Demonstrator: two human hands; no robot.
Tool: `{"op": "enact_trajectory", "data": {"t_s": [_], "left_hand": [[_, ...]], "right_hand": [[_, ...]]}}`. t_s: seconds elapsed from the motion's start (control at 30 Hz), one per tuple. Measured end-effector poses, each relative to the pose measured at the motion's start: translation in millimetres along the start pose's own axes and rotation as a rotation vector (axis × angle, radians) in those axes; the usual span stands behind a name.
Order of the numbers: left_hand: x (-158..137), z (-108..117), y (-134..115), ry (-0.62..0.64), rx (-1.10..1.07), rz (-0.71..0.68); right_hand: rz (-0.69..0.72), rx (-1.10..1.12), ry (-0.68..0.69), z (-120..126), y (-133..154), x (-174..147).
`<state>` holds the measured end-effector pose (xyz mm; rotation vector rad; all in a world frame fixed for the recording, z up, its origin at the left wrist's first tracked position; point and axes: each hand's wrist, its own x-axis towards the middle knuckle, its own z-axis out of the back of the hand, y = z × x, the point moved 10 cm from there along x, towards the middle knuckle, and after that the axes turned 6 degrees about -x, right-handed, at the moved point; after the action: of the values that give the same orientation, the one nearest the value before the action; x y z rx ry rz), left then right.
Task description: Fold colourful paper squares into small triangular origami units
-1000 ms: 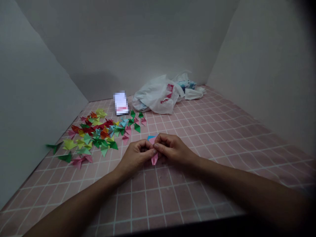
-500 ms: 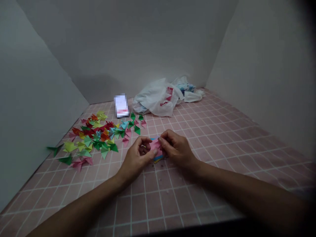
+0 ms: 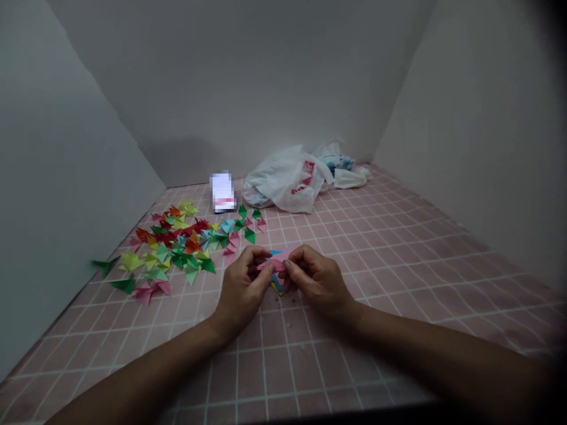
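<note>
Between my hands is a small folded piece of pink paper (image 3: 275,261). My left hand (image 3: 245,280) pinches its left part between thumb and fingers. At the other end, the thumb and forefinger of my right hand (image 3: 316,276) are closed on the same paper. Beneath it lies a stack of coloured paper sheets (image 3: 277,285), with blue and yellow edges showing. My hands cover much of that stack. To the left spreads a pile of folded paper figures (image 3: 177,242) in green, yellow, red, orange, pink and light blue.
A lit phone (image 3: 222,192), its screen blurred, stands behind the paper figures. White plastic bags (image 3: 287,177) with red print lie crumpled at the back. Pink cloth with a white grid (image 3: 390,260) covers the surface, and pale walls (image 3: 283,77) rise on three sides.
The pink paper now looks narrower and pointed toward the left. Both hands have shifted slightly in their pinch on it. The whole view has moved a little.
</note>
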<state>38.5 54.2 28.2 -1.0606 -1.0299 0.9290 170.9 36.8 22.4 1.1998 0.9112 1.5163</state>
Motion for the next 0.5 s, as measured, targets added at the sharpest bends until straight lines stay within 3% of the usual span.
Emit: {"op": "enact_trajectory", "data": {"t_s": [0.3,0.5], "left_hand": [[0,5,-4,-0.073,0.066,-0.086],[-3,1,-22,-0.034,0.228,-0.288]], "right_hand": [[-0.089,0.184,0.006,-4,-6,-4],[-0.136,0.225,0.020,-7,-8,-5]]}}
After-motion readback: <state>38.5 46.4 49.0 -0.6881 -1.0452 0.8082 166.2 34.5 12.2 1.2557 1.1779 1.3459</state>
